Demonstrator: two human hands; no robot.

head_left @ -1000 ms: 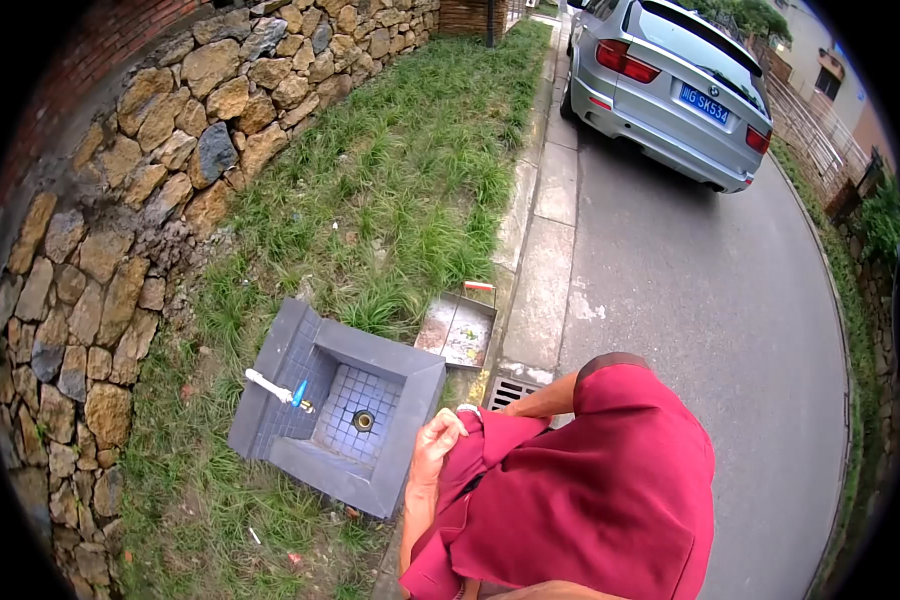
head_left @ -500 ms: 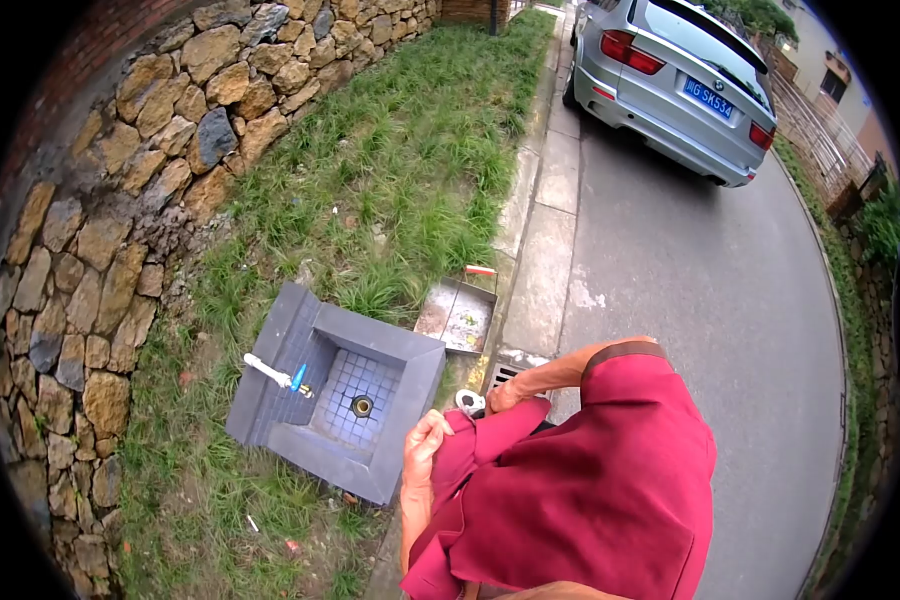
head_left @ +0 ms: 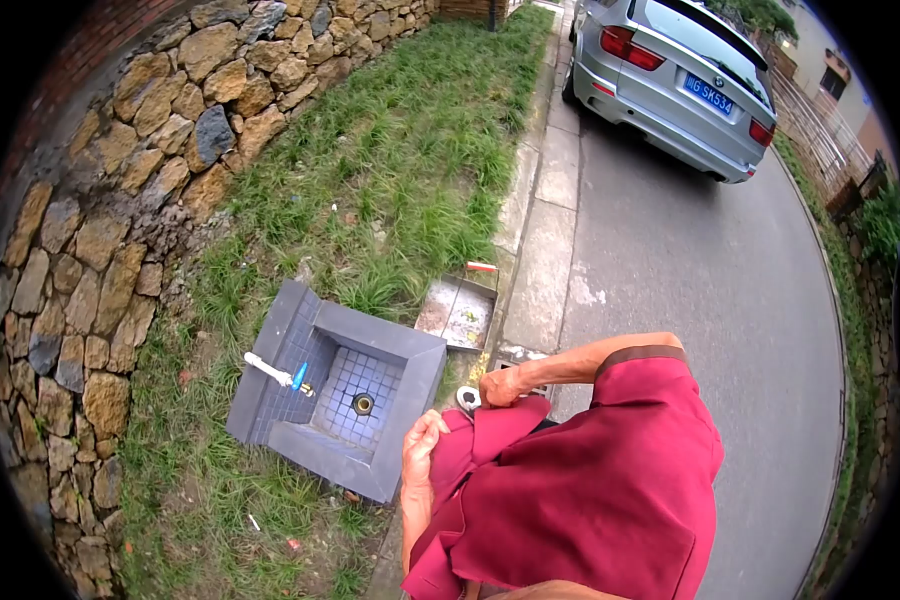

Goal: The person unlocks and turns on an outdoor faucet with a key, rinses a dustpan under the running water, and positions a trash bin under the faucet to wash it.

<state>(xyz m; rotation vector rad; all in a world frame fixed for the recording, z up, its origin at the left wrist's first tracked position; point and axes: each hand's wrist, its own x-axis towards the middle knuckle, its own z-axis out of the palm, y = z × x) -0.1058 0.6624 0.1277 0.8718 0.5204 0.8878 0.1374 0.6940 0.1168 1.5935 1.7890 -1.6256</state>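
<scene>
Left grip (head_left: 422, 443): pinched tight on maroon shirt (head_left: 610, 470), just right of tiled sink (head_left: 412, 392) | right grip (head_left: 503, 387): curled, hold can't be made out, beside white disc (head_left: 468, 398), right of sink | risk: left fingers loosening could let bunched shirt sag over disc

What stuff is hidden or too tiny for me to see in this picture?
All in the head view:
- Right hand's fingertips: turned away, hidden by the hand itself.
- Small round white thing: too small to tell what it is.
- Anything under the maroon cloth that the left hand grips: the cloth covers it.
- Car's front: cut off by the top edge.
</scene>
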